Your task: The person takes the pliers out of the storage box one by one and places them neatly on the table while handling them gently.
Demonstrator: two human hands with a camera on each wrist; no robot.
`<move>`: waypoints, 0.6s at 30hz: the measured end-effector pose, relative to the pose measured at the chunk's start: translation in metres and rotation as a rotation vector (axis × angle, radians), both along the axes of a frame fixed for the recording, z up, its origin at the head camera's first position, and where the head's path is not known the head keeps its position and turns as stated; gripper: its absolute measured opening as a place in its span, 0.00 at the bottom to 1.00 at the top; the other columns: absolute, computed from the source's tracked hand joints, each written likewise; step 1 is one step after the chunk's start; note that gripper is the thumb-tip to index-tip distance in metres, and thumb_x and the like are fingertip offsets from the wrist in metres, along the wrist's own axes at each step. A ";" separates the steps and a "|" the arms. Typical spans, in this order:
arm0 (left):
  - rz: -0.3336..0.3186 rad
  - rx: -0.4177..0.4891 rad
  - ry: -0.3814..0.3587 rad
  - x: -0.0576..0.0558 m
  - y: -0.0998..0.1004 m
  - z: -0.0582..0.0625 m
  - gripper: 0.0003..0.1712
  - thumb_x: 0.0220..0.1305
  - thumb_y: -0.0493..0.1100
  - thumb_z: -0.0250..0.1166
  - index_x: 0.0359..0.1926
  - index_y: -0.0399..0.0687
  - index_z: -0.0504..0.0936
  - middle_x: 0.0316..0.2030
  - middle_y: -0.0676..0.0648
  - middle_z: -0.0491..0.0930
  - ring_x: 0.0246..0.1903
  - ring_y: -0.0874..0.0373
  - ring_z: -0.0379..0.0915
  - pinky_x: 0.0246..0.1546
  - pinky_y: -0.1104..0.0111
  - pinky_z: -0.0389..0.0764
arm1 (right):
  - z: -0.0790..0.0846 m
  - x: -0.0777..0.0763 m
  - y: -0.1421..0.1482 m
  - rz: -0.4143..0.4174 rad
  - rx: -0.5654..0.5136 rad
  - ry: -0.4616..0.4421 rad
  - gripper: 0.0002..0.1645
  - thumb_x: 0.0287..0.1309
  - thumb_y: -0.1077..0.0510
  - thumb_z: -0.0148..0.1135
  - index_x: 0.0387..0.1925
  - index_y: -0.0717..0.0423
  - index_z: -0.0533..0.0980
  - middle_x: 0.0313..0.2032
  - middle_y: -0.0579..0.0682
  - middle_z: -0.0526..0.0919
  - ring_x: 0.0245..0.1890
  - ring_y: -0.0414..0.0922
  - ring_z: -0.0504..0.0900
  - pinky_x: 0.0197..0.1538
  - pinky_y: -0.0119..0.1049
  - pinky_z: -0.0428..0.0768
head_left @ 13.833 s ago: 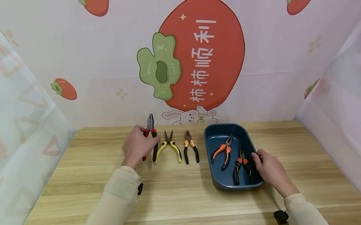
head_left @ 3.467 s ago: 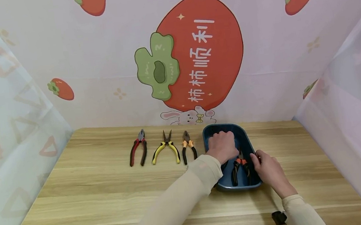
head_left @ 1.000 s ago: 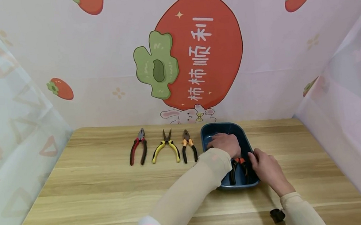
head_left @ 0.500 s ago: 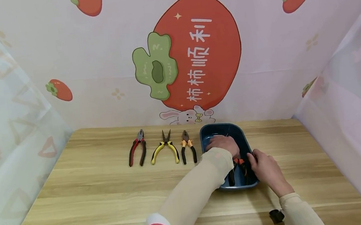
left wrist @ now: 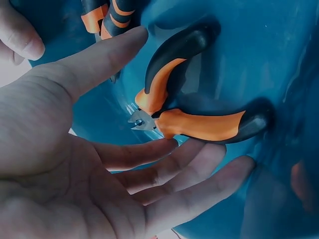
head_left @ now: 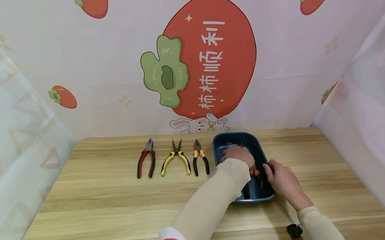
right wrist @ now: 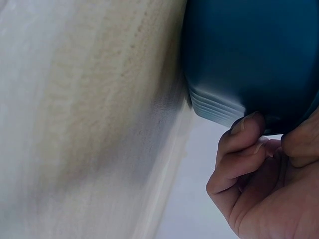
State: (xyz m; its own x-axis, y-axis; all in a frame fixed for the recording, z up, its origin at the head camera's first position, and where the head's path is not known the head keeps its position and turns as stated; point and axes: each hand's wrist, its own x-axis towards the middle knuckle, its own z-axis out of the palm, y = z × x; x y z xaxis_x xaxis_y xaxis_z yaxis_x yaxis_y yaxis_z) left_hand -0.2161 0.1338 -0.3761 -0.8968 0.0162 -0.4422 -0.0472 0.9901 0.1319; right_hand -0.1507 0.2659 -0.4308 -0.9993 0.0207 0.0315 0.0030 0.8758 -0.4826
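Observation:
My left hand (head_left: 238, 156) reaches down inside a dark blue tub (head_left: 217, 136). In the left wrist view, its thumb and extended fingers spread on either side of orange-and-black pliers (left wrist: 204, 124), with fingertips right at one handle. These pliers lie with handles apart on the tub's floor and are hidden by the hand in the head view. A second pair of orange-and-black pliers (head_left: 256, 176) lies nearer the tub's front right. My right hand (head_left: 285, 182) grips the tub's right rim, fingers curled under it and thumb on top, as the right wrist view shows (right wrist: 269, 169).
Left of the tub, three pliers stand in a row on the wooden table (head_left: 111, 214): red-and-black pliers (head_left: 146, 158), yellow-and-black pliers (head_left: 175, 157) and light-orange-and-black pliers (head_left: 200, 156). Behind rises a printed cloth backdrop (head_left: 102, 67), with cloth sides left and right.
The left hand, earlier holding the red-and-black pliers, has left them at the row's left end and moved right into the tub. Lately it has sunk slightly lower there. The right hand keeps its hold.

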 end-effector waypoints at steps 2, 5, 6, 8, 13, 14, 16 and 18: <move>-0.008 -0.007 0.005 0.000 -0.001 0.000 0.35 0.62 0.59 0.70 0.69 0.63 0.74 0.57 0.39 0.76 0.51 0.41 0.74 0.45 0.49 0.83 | 0.000 0.000 0.000 -0.001 -0.003 -0.003 0.18 0.77 0.52 0.49 0.30 0.58 0.69 0.19 0.51 0.68 0.18 0.46 0.70 0.24 0.39 0.67; -0.038 -0.013 0.019 0.001 -0.002 0.000 0.36 0.61 0.59 0.71 0.69 0.61 0.74 0.55 0.37 0.76 0.50 0.40 0.75 0.44 0.49 0.84 | 0.000 0.000 0.000 -0.001 -0.008 -0.007 0.18 0.77 0.52 0.49 0.30 0.58 0.69 0.19 0.51 0.68 0.19 0.46 0.70 0.24 0.39 0.67; -0.056 -0.018 0.025 0.001 -0.003 -0.001 0.36 0.62 0.59 0.70 0.70 0.60 0.73 0.56 0.37 0.76 0.51 0.40 0.75 0.44 0.49 0.84 | 0.000 0.000 0.000 -0.002 -0.008 -0.008 0.18 0.77 0.52 0.49 0.30 0.58 0.69 0.19 0.51 0.68 0.19 0.46 0.70 0.24 0.39 0.67; -0.098 -0.030 0.042 0.002 -0.004 -0.001 0.36 0.62 0.58 0.70 0.70 0.59 0.73 0.57 0.37 0.76 0.53 0.39 0.75 0.44 0.49 0.84 | 0.000 0.000 0.000 -0.002 -0.010 -0.007 0.18 0.77 0.53 0.49 0.30 0.58 0.69 0.19 0.51 0.68 0.18 0.46 0.70 0.24 0.39 0.67; -0.116 -0.021 0.063 0.002 -0.006 -0.005 0.33 0.62 0.58 0.71 0.65 0.52 0.78 0.53 0.37 0.78 0.48 0.40 0.77 0.40 0.51 0.85 | 0.000 0.000 -0.001 -0.006 -0.013 -0.012 0.18 0.77 0.52 0.50 0.30 0.58 0.69 0.19 0.51 0.68 0.18 0.46 0.70 0.24 0.39 0.67; -0.098 -0.007 0.059 0.001 -0.006 -0.005 0.32 0.62 0.58 0.71 0.63 0.50 0.79 0.52 0.37 0.79 0.46 0.41 0.77 0.40 0.51 0.85 | 0.000 0.000 -0.001 -0.006 -0.012 -0.013 0.18 0.77 0.52 0.50 0.30 0.58 0.69 0.19 0.51 0.68 0.18 0.46 0.70 0.24 0.39 0.67; -0.090 0.009 0.055 -0.001 -0.007 -0.006 0.29 0.60 0.58 0.72 0.58 0.48 0.82 0.48 0.39 0.80 0.43 0.43 0.77 0.39 0.53 0.85 | 0.000 0.000 -0.001 -0.007 -0.011 -0.012 0.18 0.77 0.52 0.50 0.29 0.58 0.69 0.19 0.51 0.68 0.18 0.46 0.70 0.24 0.39 0.67; -0.085 0.020 0.046 -0.002 -0.008 -0.007 0.27 0.60 0.58 0.73 0.55 0.48 0.84 0.48 0.40 0.80 0.43 0.45 0.76 0.41 0.55 0.84 | 0.000 0.000 -0.001 -0.006 -0.007 -0.009 0.18 0.77 0.52 0.50 0.29 0.58 0.69 0.19 0.51 0.68 0.19 0.46 0.69 0.24 0.39 0.67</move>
